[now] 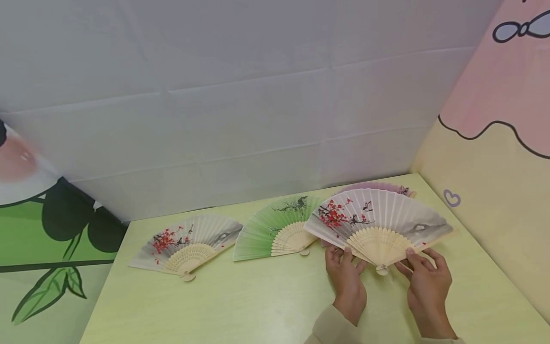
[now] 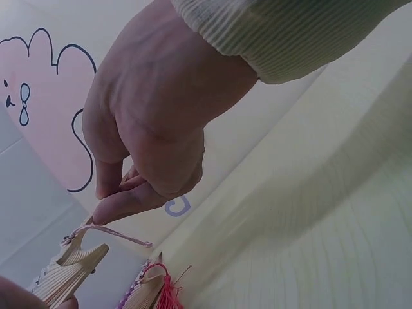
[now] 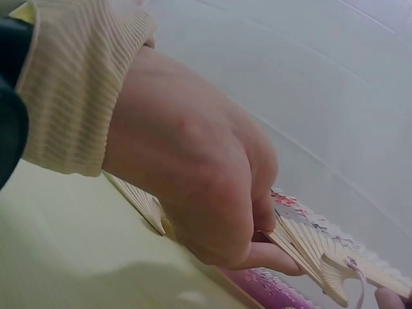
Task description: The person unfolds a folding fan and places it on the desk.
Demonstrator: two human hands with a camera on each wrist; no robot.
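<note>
An open white-and-grey folding fan (image 1: 386, 205) with red blossoms and pale ribs is held up over the right part of the table. My left hand (image 1: 347, 286) pinches its left outer rib, and my right hand (image 1: 429, 284) pinches the right one. In the left wrist view, the left hand (image 2: 154, 122) has its fingertips at the ribs (image 2: 71, 270), near a thin cord. The right hand (image 3: 206, 174) grips an outer rib of the fan (image 3: 315, 251) in the right wrist view. Behind it lies a purple fan (image 1: 374, 185), mostly hidden.
A spread green fan (image 1: 262, 234) lies at the table's middle. Left of it is another white-and-grey fan (image 1: 189, 243) with red blossoms. A red tassel (image 2: 168, 293) hangs by the purple fan. Walls border the pale green table (image 1: 240, 306) behind and at the right.
</note>
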